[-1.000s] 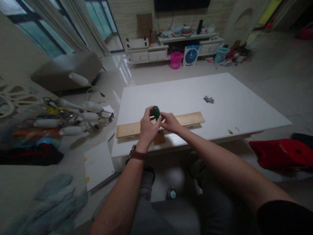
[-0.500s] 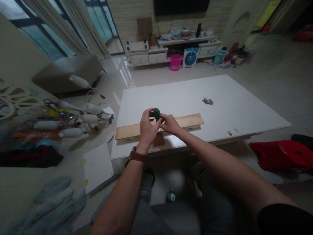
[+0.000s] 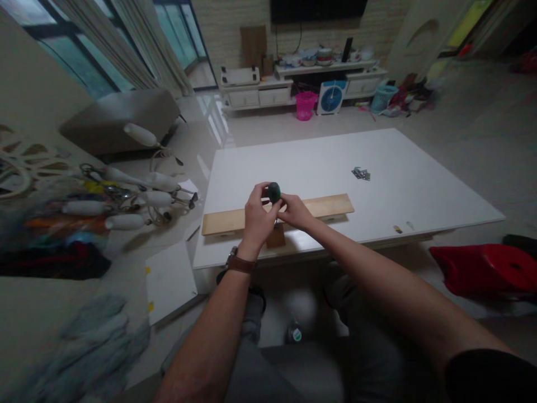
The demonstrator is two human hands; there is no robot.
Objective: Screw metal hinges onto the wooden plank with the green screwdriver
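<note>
My left hand [image 3: 260,218], with a brown-strapped watch on its wrist, is closed around a screwdriver [image 3: 274,192] with a dark green and black handle. The handle's rounded end points up toward me. My right hand [image 3: 294,211] pinches low on the handle from the right, its fingertips partly hidden. Beneath the hands, a short metal shaft shows above a small brown wooden block [image 3: 276,237] at the table's near edge. A long pale wooden board [image 3: 329,206] lies behind the hands, slightly raised off the white tabletop [image 3: 285,162].
A small pile of metal brackets [image 3: 361,173] lies on the right of the tabletop. Small bits [image 3: 397,229] sit near its front edge. A red plastic stool [image 3: 486,268] is at the right. A white panel [image 3: 171,282] and white-shaded lamp parts [image 3: 155,198] stand at the left.
The view has shifted slightly, moving the scene a little rightward. The screwdriver handle has tipped a bit toward me, showing more of its end. Both hands keep their hold.
</note>
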